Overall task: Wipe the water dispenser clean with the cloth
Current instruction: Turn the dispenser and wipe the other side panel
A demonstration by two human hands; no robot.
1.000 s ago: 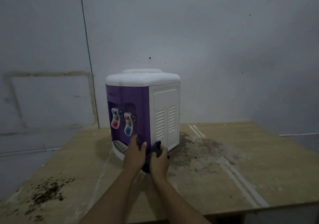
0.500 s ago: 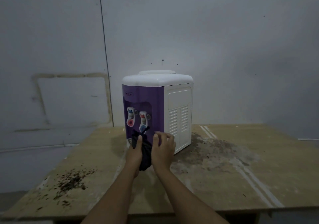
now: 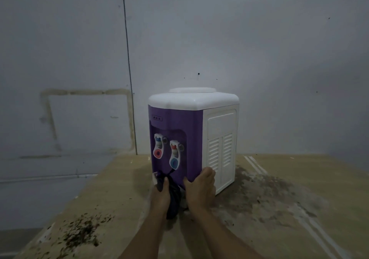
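Note:
A small water dispenser [image 3: 219, 131] with a purple front, white top and white vented side stands on a wooden table [image 3: 289, 208]. Two taps, one red and one blue, sit on its front. My left hand [image 3: 159, 196] grips a dark cloth [image 3: 172, 198] bunched up at the dispenser's lower front, near the drip tray. My right hand [image 3: 200, 188] is wrapped over the lower front-right corner of the dispenser, fingers on the white side and thumb on the purple face.
The table top is stained dark to the right of the dispenser [image 3: 265, 191], and dark crumbs [image 3: 81, 232] lie scattered at the near left. A grey wall [image 3: 279, 59] rises just behind the table. The table's left edge drops off beyond the crumbs.
The cloth passed from my right hand to my left. My right hand then moved up and right onto the dispenser's corner, and the view shifted closer.

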